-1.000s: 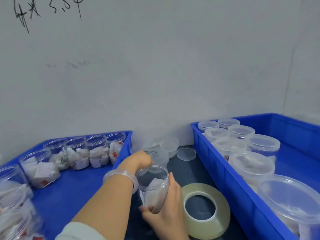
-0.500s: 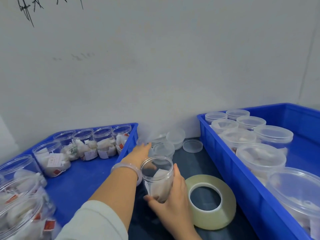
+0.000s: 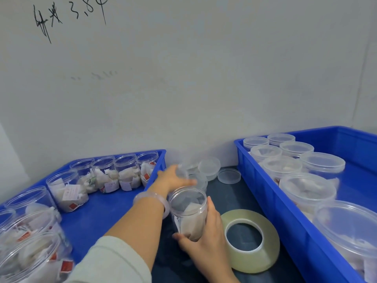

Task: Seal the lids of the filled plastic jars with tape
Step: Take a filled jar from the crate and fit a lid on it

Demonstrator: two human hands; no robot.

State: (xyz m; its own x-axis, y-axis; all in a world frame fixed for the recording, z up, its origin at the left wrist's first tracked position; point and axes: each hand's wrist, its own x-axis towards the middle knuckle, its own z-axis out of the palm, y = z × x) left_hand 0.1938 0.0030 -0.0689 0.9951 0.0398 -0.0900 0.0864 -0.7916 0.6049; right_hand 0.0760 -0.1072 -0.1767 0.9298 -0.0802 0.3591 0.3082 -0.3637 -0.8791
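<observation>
right grip (image 3: 206,242): fingers wrapped round the jar (image 3: 188,213), low on its wall; jar upright, filled, mouth open, no lid on.
left grip (image 3: 175,177): ahead of the jar, fingers and thumb closed on a clear lid (image 3: 183,170) at the lid stack (image 3: 210,168); blurred, exact hold hard to read.
tape (image 3: 253,240): roll lies flat on the tabletop (image 3: 224,197), just right of the right grip, untouched.
done: right bin (image 3: 275,211), beyond the tape, holds lidded jars; can't tell whether they're taped.
left: this jar needs its lid, then tape. Left bin (image 3: 106,207), left of the left grip, holds many open filled jars.
nearby: loose lid (image 3: 229,176) right of the stack.
in the way: probably nothing between lid and jar mouth; the bangle (image 3: 151,198) sits just beside the jar and could nudge it.
</observation>
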